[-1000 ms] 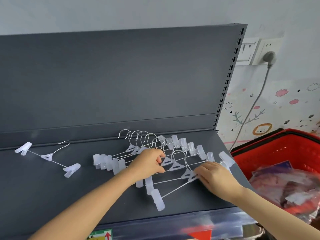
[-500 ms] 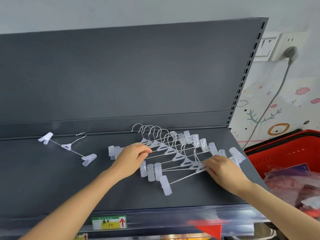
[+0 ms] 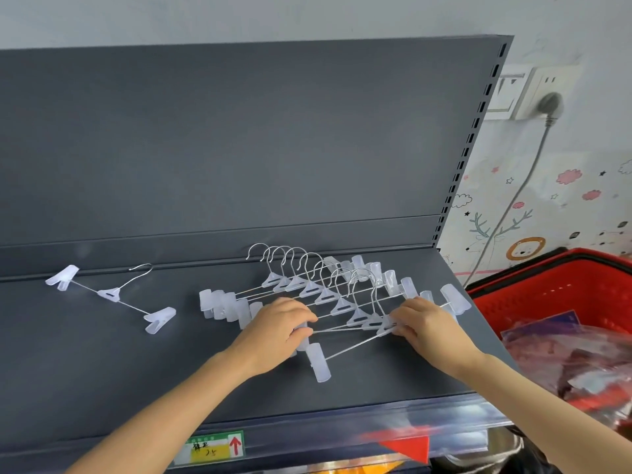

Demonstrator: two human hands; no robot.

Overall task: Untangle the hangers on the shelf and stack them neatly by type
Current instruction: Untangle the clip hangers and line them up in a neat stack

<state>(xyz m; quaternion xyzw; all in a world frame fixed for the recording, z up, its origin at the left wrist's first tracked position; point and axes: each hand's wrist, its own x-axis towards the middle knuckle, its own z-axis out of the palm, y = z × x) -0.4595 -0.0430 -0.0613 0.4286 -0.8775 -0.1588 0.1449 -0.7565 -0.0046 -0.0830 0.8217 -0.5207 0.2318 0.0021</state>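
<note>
The left hand (image 3: 273, 333) and right hand (image 3: 427, 325) curl their fingers round the wire bars of light, stiff, snag-prone clip hangers (image 3: 309, 289), probably the surest hold.

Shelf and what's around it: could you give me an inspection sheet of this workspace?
Surface: dark grey shelf, flat.
Job's things: hangers fanned in an overlapping row; lone hanger apart, left.
Clutter: nothing seen.
Grippers: left hand grips clips at the row's near left; right hand pinches the nearest hanger by its middle.
Cables: grey cable hangs from a wall plug.
Surroundings: red basket right, price label below.
</note>
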